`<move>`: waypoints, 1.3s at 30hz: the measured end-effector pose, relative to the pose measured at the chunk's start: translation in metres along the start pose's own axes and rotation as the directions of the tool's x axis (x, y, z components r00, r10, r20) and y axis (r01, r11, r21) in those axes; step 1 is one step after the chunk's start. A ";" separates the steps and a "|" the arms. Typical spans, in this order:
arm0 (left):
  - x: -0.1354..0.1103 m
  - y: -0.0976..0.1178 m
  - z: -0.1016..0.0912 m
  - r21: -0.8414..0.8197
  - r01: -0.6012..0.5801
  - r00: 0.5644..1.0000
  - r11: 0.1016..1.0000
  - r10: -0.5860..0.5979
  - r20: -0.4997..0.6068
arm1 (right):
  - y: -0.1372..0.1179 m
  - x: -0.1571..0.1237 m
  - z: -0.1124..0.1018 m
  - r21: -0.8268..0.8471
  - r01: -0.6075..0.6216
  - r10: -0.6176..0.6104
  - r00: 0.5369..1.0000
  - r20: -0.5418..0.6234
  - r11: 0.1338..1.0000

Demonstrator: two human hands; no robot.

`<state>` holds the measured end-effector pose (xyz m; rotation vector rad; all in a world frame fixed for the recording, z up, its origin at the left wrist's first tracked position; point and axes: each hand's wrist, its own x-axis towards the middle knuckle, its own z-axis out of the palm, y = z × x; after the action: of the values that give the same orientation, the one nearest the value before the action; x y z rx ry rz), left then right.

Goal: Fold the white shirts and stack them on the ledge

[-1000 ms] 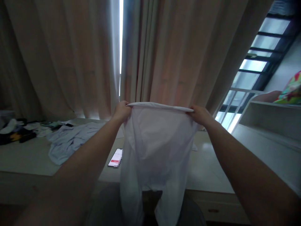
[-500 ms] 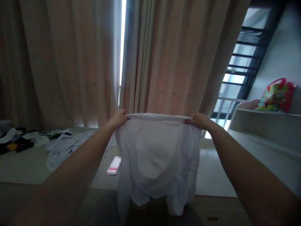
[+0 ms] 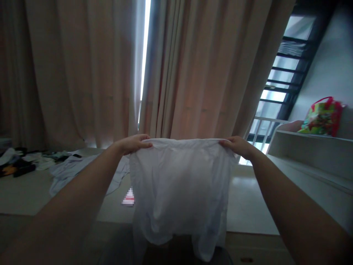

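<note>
A thin white shirt [image 3: 183, 184] hangs in front of me, stretched between both hands along its top edge. My left hand [image 3: 135, 143] pinches the upper left corner, and my right hand [image 3: 237, 144] pinches the upper right. The cloth drops in loose folds, its lower ends reaching past the front edge of the pale surface [image 3: 248, 206] behind it. Close to the shirt's left side, a small pixelated white and pink item [image 3: 129, 198] is partly covered by the cloth.
Pale crumpled clothing [image 3: 68, 171] lies on the surface at left, partly behind my forearm. Farther left is a pile of dark and light clothes [image 3: 18, 165]. Beige curtains [image 3: 206, 73] hang behind. At right, a colourful bag [image 3: 321, 117] sits on a white shelf unit [image 3: 317, 147].
My left hand has shifted a little left and down, my right hand slightly down. The shirt has moved slightly left and lower, covering more of the pixelated item.
</note>
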<state>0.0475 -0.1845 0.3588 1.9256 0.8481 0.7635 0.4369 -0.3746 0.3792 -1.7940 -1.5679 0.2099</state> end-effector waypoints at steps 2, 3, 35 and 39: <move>0.003 -0.004 0.001 0.011 -0.006 0.999 1.000 0.005 0.054 | 0.002 0.002 0.003 -0.015 0.004 -0.004 1.000 -0.012 1.000; 0.005 -0.007 0.001 0.038 -0.019 0.998 0.999 0.017 0.063 | 0.003 0.003 0.005 -0.026 0.013 -0.013 1.000 -0.025 1.000; 0.053 -0.045 -0.004 -0.009 0.094 0.987 0.996 -0.094 -0.129 | 0.019 0.033 0.033 0.405 -0.073 0.048 0.996 0.072 0.911; 0.066 -0.062 -0.004 -0.347 0.015 0.996 0.938 -0.045 -0.078 | 0.044 0.052 0.044 0.438 -0.075 0.079 0.997 0.008 0.896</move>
<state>0.0667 -0.1065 0.3172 1.5739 0.7360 0.9157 0.4600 -0.3081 0.3379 -1.4953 -1.3138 0.5471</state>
